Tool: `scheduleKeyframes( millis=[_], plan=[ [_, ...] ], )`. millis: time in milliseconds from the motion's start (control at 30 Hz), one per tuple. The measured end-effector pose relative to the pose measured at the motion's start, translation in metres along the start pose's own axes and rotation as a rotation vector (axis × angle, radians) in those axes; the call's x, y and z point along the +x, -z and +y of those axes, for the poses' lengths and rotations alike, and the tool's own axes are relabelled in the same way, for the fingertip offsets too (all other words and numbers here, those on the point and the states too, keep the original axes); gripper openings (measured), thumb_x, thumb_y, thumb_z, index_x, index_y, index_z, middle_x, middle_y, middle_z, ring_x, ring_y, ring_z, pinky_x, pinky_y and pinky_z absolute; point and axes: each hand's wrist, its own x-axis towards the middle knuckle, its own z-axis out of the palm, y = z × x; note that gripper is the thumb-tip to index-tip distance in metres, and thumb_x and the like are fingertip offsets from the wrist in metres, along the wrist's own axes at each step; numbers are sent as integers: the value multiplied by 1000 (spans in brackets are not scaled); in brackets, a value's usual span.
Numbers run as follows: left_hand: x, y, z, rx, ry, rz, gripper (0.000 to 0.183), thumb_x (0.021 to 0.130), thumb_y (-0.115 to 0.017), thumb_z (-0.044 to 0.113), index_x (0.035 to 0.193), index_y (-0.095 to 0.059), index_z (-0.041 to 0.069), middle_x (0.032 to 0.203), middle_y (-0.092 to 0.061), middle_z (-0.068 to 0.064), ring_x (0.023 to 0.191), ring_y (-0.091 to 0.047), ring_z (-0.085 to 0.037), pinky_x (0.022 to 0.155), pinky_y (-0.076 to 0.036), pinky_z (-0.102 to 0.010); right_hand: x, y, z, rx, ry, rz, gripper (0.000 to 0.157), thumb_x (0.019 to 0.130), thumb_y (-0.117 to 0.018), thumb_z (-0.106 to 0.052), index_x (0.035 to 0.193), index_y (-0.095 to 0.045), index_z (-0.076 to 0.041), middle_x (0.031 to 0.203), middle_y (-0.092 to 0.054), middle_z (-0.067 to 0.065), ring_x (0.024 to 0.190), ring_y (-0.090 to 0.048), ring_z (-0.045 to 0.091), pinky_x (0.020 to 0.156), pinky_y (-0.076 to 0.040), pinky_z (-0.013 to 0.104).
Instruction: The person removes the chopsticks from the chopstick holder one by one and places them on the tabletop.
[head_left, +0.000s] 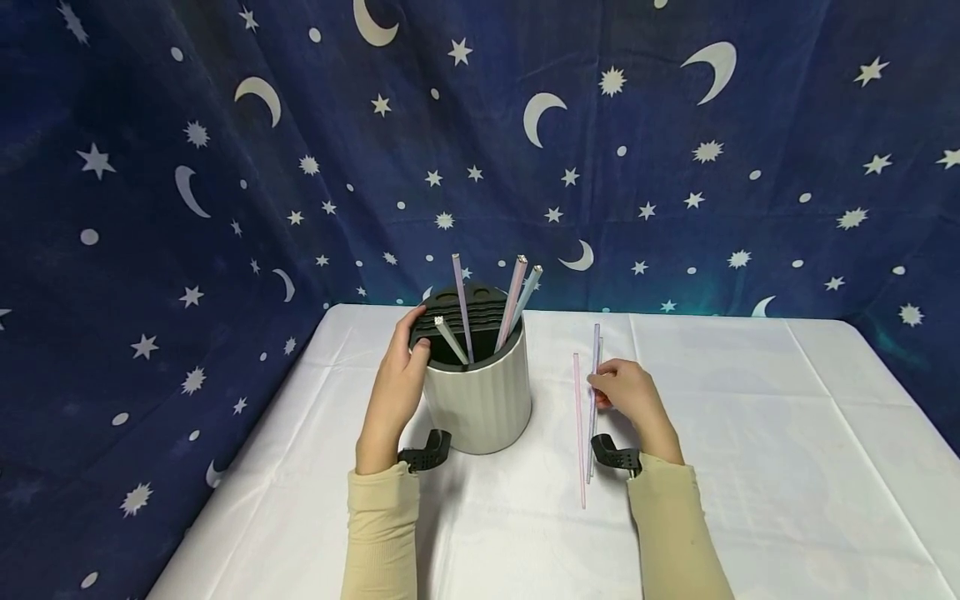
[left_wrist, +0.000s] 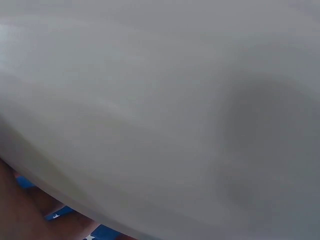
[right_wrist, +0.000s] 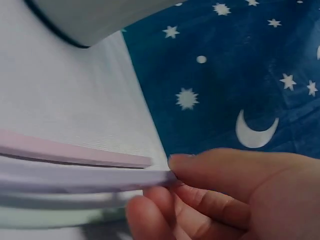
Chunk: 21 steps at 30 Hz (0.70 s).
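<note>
A ribbed white utensil holder with a black slotted top stands on the table. My left hand grips its left rim, thumb over the edge; the left wrist view mostly shows the holder's pale wall. Several pastel chopsticks lean inside, among them a pink one and a green one. To the right of the holder, my right hand pinches a purple chopstick between thumb and fingers. A pink chopstick lies beside it, and a pale green one on its other side.
White cloth covers the table. A dark blue curtain with moons and stars hangs along the back and left edges. Black camera mounts sit at both wrists, the left one close to the holder.
</note>
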Motion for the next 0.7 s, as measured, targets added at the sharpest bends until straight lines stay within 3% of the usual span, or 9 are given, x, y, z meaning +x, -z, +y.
scheduleKeyframes(
  millis=[133,267,467,700],
  plan=[
    [0,0,-1,2,5,-2,47,94,-33,33,141,-29,37,146,-32,4,132,-33,-17,103,-31,-47,3,-9,6,20,-43,-31,25,89,-55,-20,101,-57,3,63,-58,4,50,-57,10,52,-49,25],
    [0,0,-1,9,3,0,47,94,-33,34,141,-29,37,145,-33,4,132,-33,-18,103,-30,-48,4,-13,8,-8,-38,-8,22,88,-56,-20,94,-57,1,59,-57,3,47,-57,9,49,-48,24],
    [0,1,0,19,3,6,47,94,-34,33,140,-29,38,145,-33,4,131,-34,-18,103,-31,-48,3,-15,7,-52,1,45,21,86,-56,-17,97,-54,0,54,-58,2,44,-56,10,50,-44,24],
    [0,1,0,13,5,2,47,94,-34,32,140,-29,38,145,-33,4,132,-34,-18,103,-31,-47,5,-17,13,-14,5,29,20,87,-55,-15,99,-51,1,57,-59,3,44,-57,10,47,-47,24]
  ],
)
